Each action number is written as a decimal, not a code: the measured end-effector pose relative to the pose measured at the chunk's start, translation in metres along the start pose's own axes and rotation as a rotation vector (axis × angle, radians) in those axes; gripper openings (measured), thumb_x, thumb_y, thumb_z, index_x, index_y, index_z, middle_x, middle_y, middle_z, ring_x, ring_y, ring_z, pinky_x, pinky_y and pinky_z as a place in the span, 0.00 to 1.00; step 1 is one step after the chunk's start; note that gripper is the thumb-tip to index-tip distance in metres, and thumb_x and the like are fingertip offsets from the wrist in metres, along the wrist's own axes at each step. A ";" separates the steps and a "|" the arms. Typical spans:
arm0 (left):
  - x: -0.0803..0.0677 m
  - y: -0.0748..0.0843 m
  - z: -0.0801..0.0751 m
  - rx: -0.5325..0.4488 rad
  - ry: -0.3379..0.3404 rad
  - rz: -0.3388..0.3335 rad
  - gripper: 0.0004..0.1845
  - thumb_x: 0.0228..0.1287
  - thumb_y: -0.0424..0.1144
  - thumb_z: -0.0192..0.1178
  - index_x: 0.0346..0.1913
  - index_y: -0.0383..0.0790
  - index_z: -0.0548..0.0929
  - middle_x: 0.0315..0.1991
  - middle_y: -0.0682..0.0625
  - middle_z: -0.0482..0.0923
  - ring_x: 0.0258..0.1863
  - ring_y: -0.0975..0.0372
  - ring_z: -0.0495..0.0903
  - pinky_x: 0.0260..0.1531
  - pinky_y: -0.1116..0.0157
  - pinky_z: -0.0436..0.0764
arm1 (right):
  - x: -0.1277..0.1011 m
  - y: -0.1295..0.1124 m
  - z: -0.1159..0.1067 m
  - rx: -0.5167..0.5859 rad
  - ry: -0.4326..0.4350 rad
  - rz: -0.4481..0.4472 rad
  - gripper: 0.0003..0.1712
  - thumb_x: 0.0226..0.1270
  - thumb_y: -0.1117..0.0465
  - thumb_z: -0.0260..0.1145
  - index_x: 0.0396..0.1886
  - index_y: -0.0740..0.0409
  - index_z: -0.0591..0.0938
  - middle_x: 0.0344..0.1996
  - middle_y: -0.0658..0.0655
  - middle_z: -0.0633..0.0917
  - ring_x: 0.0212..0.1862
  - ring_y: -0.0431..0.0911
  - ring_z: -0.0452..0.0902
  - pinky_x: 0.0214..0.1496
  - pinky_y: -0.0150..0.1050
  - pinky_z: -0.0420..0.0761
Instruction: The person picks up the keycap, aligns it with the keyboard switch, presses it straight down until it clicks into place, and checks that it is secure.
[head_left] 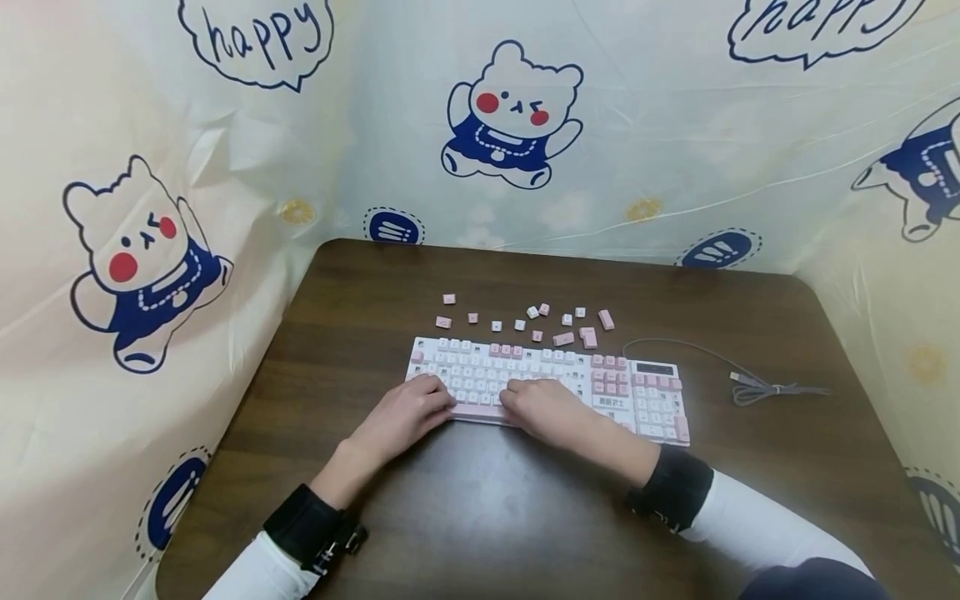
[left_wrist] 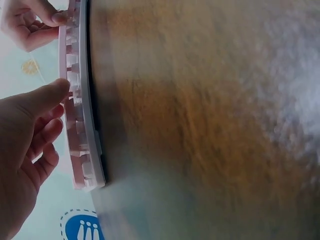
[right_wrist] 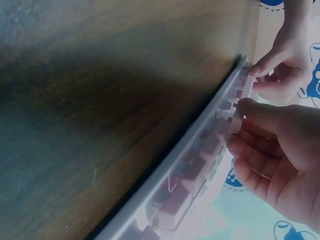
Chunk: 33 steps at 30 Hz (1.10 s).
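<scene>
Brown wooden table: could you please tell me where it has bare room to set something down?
The brown wooden table is bare along the far edge behind the loose pink and white keycaps, left of the pink and white keyboard, and in front between the forearms. Crowded: the keycap strip and the grey cable at right.

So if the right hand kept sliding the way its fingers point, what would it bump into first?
Probably the left hand. The right hand lies on the keyboard with fingers pointing left along the bottom row, and the left hand's fingertips sit close by; the exact gap is hard to judge.
</scene>
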<state>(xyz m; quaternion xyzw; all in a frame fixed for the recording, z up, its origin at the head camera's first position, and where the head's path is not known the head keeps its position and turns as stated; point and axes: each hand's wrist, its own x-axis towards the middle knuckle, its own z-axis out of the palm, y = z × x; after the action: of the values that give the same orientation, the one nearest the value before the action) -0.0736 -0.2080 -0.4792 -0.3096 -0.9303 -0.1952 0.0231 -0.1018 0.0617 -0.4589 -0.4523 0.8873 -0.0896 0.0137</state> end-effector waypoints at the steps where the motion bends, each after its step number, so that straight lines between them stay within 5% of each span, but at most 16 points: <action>1: 0.000 0.000 0.000 0.001 0.002 0.003 0.07 0.65 0.39 0.74 0.45 0.44 0.91 0.39 0.54 0.82 0.39 0.63 0.77 0.44 0.64 0.82 | 0.000 0.000 0.000 0.003 -0.001 0.003 0.05 0.75 0.59 0.67 0.37 0.54 0.84 0.30 0.50 0.83 0.30 0.45 0.79 0.36 0.40 0.81; 19: 0.006 0.001 0.004 -0.018 0.014 0.057 0.07 0.65 0.38 0.74 0.40 0.44 0.86 0.36 0.54 0.76 0.36 0.62 0.73 0.39 0.64 0.79 | 0.004 -0.005 -0.005 0.097 -0.069 0.139 0.07 0.73 0.61 0.68 0.33 0.57 0.83 0.28 0.52 0.80 0.28 0.46 0.77 0.33 0.43 0.79; 33: 0.004 -0.001 -0.001 -0.030 -0.011 0.001 0.09 0.64 0.37 0.74 0.45 0.42 0.89 0.40 0.52 0.80 0.39 0.61 0.76 0.44 0.62 0.82 | 0.003 -0.005 -0.001 0.074 -0.033 0.118 0.07 0.75 0.60 0.67 0.37 0.59 0.84 0.29 0.53 0.81 0.28 0.46 0.77 0.33 0.42 0.80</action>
<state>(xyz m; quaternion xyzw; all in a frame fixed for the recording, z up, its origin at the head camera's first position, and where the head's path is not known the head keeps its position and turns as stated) -0.0777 -0.2070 -0.4779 -0.3114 -0.9273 -0.2074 0.0132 -0.0994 0.0565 -0.4569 -0.3999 0.9080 -0.1139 0.0506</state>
